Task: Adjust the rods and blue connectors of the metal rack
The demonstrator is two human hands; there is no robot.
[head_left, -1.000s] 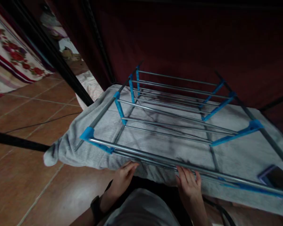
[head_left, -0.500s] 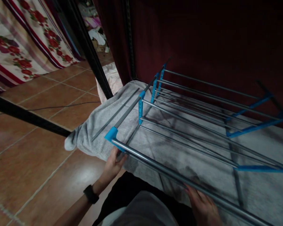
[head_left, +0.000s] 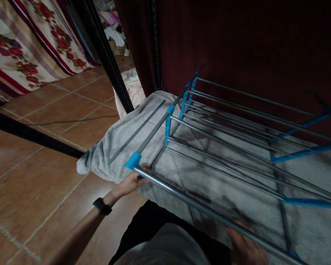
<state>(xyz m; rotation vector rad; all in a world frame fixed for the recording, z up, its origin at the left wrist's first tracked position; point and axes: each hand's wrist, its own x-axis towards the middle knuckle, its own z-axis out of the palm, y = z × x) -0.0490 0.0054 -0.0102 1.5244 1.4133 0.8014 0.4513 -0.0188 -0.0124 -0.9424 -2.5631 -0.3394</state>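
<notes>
A metal rack [head_left: 226, 147] of grey rods and blue plastic joints lies flat on a grey cloth [head_left: 118, 140] spread on the floor. My left hand [head_left: 131, 182], with a black watch on the wrist, grips the rack's near rod just under its blue corner joint [head_left: 133, 161]. My right hand [head_left: 244, 244] holds the same near rod from below at the bottom right; the rod hides part of its fingers.
Brown tiled floor [head_left: 44, 176] lies to the left, crossed by a black bar [head_left: 30, 134] and a black upright post [head_left: 107, 62]. A dark red curtain [head_left: 237, 44] backs the rack. A floral cloth [head_left: 22, 48] hangs at far left.
My left hand slid left along the near rod to the blue corner joint. My right hand moved right and lower. The view swung left.
</notes>
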